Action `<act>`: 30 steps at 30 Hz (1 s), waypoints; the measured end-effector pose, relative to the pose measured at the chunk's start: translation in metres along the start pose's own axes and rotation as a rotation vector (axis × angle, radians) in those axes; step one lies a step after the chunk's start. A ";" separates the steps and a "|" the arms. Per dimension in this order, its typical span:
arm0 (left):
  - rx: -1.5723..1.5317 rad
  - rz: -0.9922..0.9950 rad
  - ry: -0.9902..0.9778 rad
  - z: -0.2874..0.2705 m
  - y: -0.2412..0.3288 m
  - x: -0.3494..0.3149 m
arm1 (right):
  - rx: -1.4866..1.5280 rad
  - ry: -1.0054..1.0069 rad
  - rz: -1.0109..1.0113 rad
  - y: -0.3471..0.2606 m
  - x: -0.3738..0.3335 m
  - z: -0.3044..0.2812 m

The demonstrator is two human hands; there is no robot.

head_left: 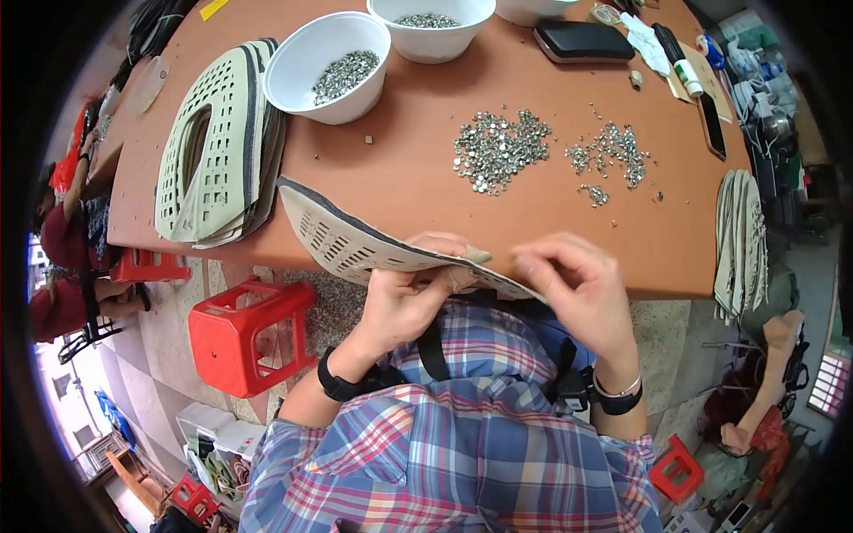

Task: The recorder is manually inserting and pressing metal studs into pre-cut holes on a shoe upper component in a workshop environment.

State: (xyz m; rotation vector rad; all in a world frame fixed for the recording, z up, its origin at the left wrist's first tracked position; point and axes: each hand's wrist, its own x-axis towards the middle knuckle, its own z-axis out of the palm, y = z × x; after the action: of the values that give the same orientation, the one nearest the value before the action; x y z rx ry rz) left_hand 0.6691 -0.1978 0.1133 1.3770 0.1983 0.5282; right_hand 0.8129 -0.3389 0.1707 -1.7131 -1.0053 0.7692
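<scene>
My left hand [402, 306] grips a beige perforated shoe-upper-like piece [330, 238] with a dark edge, its thumb on the near face and its fingers behind. The piece is tilted up at the table's front edge, its many small slots showing at the left end. At its right end is my right hand [582, 282], thumb and fingers closed together in a pinch; whatever they hold, if anything, is too small to make out. Beyond the hands lie a large heap of shiny silver studs [500, 149] and a smaller scattered heap of studs [622, 153].
White bowls hold studs: one bowl [289, 75] stands near a stack of perforated pieces [182, 160], another bowl [431, 43] behind. A black case [584, 41], a phone [711, 126] and a pile of pieces [739, 244] are to the right. A red stool [233, 342] stands left.
</scene>
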 end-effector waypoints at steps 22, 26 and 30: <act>-0.414 -0.476 0.100 0.002 0.023 0.022 | 0.185 0.474 0.083 0.017 0.019 -0.018; -0.503 -0.490 0.113 0.005 0.022 0.021 | 0.528 0.190 0.112 -0.001 0.008 0.002; -0.483 -0.492 0.121 0.006 0.020 0.019 | 0.509 0.135 0.094 0.009 0.012 0.011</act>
State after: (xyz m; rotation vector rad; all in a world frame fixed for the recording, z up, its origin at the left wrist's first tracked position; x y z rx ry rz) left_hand 0.6837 -0.1920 0.1372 0.7856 0.4617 0.2216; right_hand 0.8117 -0.3249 0.1583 -1.3527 -0.5748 0.8697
